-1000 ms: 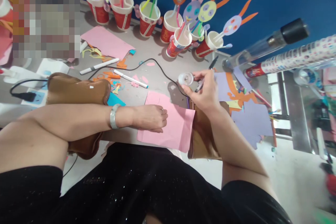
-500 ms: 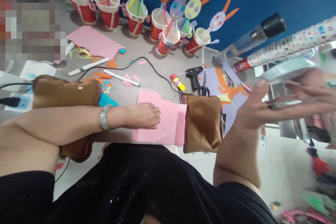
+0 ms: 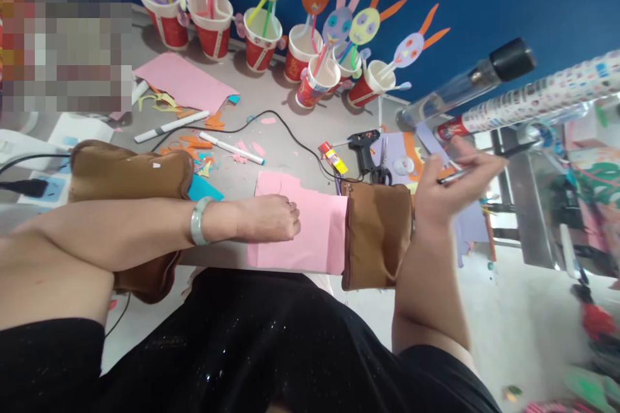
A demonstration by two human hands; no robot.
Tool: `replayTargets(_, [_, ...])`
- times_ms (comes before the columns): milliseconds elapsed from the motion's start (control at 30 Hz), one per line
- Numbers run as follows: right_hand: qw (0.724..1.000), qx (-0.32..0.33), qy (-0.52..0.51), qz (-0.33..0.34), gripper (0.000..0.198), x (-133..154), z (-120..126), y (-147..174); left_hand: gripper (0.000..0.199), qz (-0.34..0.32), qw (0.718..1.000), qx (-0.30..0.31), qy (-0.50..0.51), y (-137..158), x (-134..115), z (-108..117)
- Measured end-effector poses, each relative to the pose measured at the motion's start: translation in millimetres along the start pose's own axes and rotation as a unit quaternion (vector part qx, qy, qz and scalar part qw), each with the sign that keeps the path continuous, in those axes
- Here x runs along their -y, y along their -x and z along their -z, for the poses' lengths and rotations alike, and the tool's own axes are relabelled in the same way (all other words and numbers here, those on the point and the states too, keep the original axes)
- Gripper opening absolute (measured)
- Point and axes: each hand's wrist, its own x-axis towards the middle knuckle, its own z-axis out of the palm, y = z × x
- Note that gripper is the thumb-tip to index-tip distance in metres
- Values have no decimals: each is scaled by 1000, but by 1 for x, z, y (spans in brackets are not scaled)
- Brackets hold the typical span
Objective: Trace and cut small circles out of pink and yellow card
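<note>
My left hand (image 3: 270, 217), a bracelet on its wrist, rests knuckles up as a loose fist on a pink paper sheet (image 3: 314, 232) at the table's front edge. Nothing shows sticking out of its curled fingers. A slim dark pen (image 3: 453, 177) lies across my raised right hand (image 3: 448, 187), held by the fingers over the right part of the table. Just left of that hand, a small round whitish see-through piece (image 3: 403, 165) lies on purple paper (image 3: 390, 142). Black scissors (image 3: 382, 173) and a black glue gun (image 3: 364, 145) lie near it.
Red-and-white paper cups (image 3: 210, 22) with paper animal faces line the blue wall. A glue stick (image 3: 333, 158), markers (image 3: 232, 147), paper scraps and a black cable (image 3: 285, 117) lie on the table. Brown cushions (image 3: 378, 232) flank the pink sheet. A patterned tube (image 3: 537, 100) juts in at right.
My right hand has moved left and no longer holds the clear object, but keeps the pen. A round see-through piece now shows on the purple paper. My left hand stays on the pink sheet.
</note>
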Motion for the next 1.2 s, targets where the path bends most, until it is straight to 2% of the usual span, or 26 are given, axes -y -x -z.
replayTargets(33, [997, -35, -46, 42, 27, 17, 4, 3, 11, 2, 1000, 2, 0, 0, 0, 0])
replayTargets(67, [995, -15, -76, 68, 25, 33, 7, 6, 11, 4, 1000, 4, 1, 0, 0, 1])
replayTargets(133, [987, 93, -73, 110, 25, 59, 5, 13, 11, 8, 1000, 8, 8, 0, 0, 2])
replayTargets(200, [974, 191, -54, 111, 24, 72, -4, 19, 13, 8, 1000, 16, 13, -1, 0, 4])
replayTargets(267, [960, 261, -32, 100, 28, 76, -16, 21, 16, 9, 999, 31, 12, -1, 0, 6])
replayTargets(400, [942, 323, 1, 85, 29, 79, -36, 17, 20, 11, 998, 54, 7, -2, -1, 7])
replayTargets(567, [938, 335, 30, 87, 23, 88, -50, 13, 17, 12, 1000, 23, 14, -1, -1, 3])
replayTargets(767, [950, 305, 24, 68, 16, 86, -62, 14, 18, 27, 999, -10, 18, 0, 1, -1])
replayTargets(933, [961, 254, -104, 25, 22, 94, -42, 18, 19, 32, 999, -5, 25, -1, 3, 2])
replayTargets(1067, [933, 249, -260, -1, 28, 109, -26, 25, 23, 33, 999, 33, 12, -2, 4, 8])
replayTargets(1200, [920, 251, -299, -28, 33, 124, -16, 26, 24, 32, 998, 53, 5, -2, 3, 11])
